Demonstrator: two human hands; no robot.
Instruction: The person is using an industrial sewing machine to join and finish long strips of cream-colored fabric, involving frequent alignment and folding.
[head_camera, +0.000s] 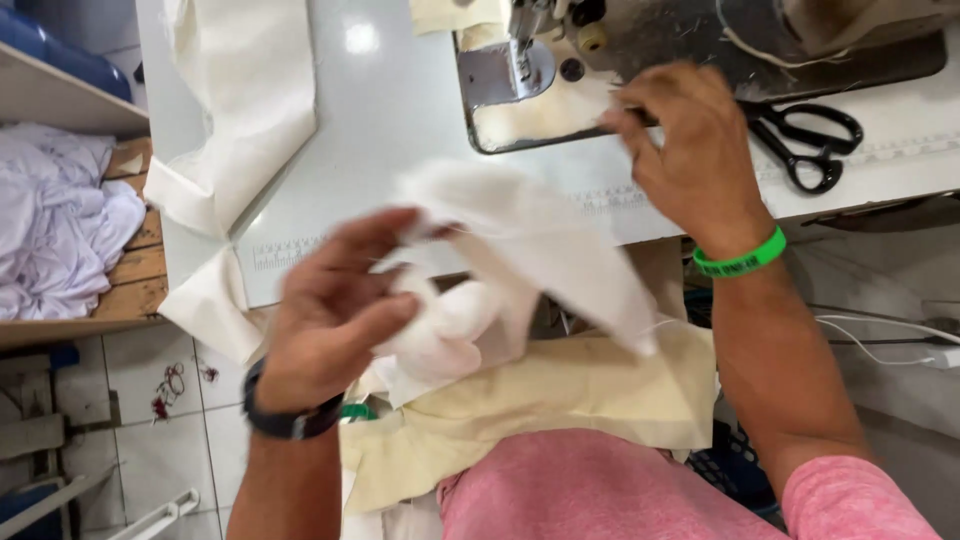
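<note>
Head view shows the left hand (335, 300) pinching a soft white cloth piece (510, 250) up off the lap, while the right hand (690, 150), fingers curled at the metal sewing machine plate (530, 110), sits beside black scissors (810, 140).

White cloth piece (520, 250) in left hand (335, 310). Cream fabric (560, 400) below it. Black scissors (805, 140) beside right hand (690, 150); green wristband (740, 258) under it. Black watch (290, 420), left wrist. Pink shirt (600, 490).
</note>
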